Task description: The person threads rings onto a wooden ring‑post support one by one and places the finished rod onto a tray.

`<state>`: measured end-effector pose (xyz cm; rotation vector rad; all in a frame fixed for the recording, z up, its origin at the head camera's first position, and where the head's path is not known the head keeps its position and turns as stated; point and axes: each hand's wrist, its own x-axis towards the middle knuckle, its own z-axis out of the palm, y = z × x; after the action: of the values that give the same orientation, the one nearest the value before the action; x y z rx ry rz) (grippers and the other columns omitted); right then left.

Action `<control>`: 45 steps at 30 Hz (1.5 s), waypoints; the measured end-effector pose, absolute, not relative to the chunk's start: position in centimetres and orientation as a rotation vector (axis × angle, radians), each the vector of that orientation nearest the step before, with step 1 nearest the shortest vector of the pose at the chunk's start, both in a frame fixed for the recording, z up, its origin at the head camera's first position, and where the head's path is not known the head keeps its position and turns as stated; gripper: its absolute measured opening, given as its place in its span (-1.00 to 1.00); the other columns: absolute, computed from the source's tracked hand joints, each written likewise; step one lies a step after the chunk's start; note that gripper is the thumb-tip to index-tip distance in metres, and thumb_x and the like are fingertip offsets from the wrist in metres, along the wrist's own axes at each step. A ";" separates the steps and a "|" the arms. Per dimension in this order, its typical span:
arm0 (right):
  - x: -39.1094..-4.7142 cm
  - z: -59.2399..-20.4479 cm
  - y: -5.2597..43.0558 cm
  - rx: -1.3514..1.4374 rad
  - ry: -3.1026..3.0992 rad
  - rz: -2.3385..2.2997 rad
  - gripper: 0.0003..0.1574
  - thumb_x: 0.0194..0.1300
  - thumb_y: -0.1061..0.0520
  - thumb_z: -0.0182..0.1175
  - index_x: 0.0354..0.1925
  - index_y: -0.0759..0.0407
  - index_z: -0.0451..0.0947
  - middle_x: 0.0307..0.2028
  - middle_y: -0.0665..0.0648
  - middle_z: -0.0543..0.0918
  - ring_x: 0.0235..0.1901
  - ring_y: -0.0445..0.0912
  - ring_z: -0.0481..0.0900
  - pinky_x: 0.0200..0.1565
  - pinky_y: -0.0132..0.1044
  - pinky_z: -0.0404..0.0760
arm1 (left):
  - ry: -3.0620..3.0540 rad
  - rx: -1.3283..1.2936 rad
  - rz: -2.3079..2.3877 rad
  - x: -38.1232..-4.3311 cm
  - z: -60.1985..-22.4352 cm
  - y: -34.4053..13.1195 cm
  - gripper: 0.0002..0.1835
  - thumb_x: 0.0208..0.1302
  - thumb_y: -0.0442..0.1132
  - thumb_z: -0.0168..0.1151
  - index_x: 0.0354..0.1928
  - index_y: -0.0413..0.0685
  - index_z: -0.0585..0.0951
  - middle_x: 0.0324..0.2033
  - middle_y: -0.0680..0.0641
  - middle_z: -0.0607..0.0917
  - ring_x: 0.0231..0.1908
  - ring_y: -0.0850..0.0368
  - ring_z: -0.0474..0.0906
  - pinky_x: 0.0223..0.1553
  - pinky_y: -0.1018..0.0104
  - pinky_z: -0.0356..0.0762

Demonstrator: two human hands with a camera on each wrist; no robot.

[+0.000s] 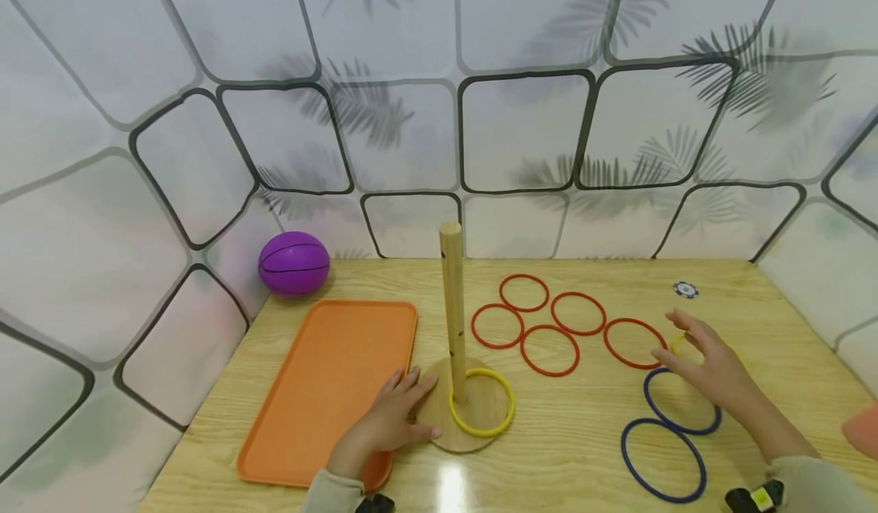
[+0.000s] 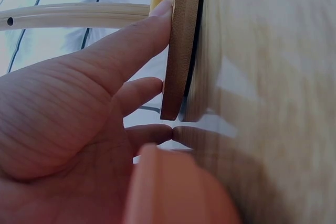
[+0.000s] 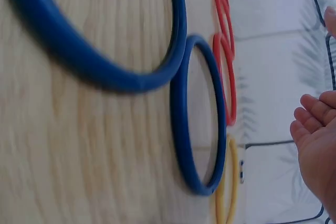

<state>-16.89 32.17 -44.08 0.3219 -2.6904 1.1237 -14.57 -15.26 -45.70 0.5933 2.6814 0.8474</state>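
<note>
A wooden post (image 1: 453, 307) rises from a round wooden base (image 1: 439, 429). One yellow ring (image 1: 513, 406) lies on that base around the foot of the post. My left hand (image 1: 391, 418) rests at the base's left edge, fingers spread, its thumb pressing the top face in the left wrist view. Loosely extended, the fingers of my right hand (image 1: 716, 368) hover over the right side of the table, holding nothing. Beneath it lies another yellow ring (image 3: 233, 182), partly hidden in the head view. Two blue rings (image 1: 704, 463) lie nearer me, touching each other.
Several red rings (image 1: 578, 357) lie flat right of the post. An orange tray (image 1: 336, 368) is left of the base, a purple ball (image 1: 295, 264) behind it. A poker chip (image 1: 686, 290) sits at the back right. Patterned walls (image 1: 514, 132) border the table (image 1: 542, 452).
</note>
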 end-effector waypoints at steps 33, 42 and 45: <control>-17.5 -47.8 39.8 0.126 -2.931 1.013 0.20 0.32 -0.10 0.13 0.35 0.63 -0.37 0.25 0.75 -0.17 0.24 0.60 -0.27 0.19 0.44 -0.24 | 2.666 0.596 0.858 -14.5 -45.4 -15.3 -0.13 0.10 0.07 0.35 0.40 -0.10 0.25 0.39 -0.39 0.07 0.37 -0.43 -0.20 0.27 -0.34 -0.12; -17.4 -48.2 40.8 0.175 -2.962 1.055 0.16 0.34 -0.05 0.13 0.36 0.59 -0.38 0.25 0.76 -0.18 0.22 0.62 -0.25 0.20 0.43 -0.25 | 2.676 0.606 0.847 -14.4 -45.4 -15.2 -0.13 0.08 0.05 0.36 0.40 -0.12 0.25 0.38 -0.40 0.09 0.36 -0.45 -0.18 0.26 -0.35 -0.09; -17.3 -48.5 40.9 0.211 -2.950 1.056 0.12 0.34 -0.02 0.13 0.36 0.60 -0.34 0.25 0.76 -0.16 0.22 0.63 -0.23 0.19 0.43 -0.25 | 2.666 0.588 0.846 -14.5 -45.5 -15.2 -0.12 0.08 0.05 0.36 0.40 -0.09 0.25 0.39 -0.38 0.08 0.37 -0.43 -0.19 0.26 -0.35 -0.09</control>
<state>-17.31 40.91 -48.45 0.2110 -2.9496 1.0563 -14.47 -15.24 -45.47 0.5881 2.6655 0.8456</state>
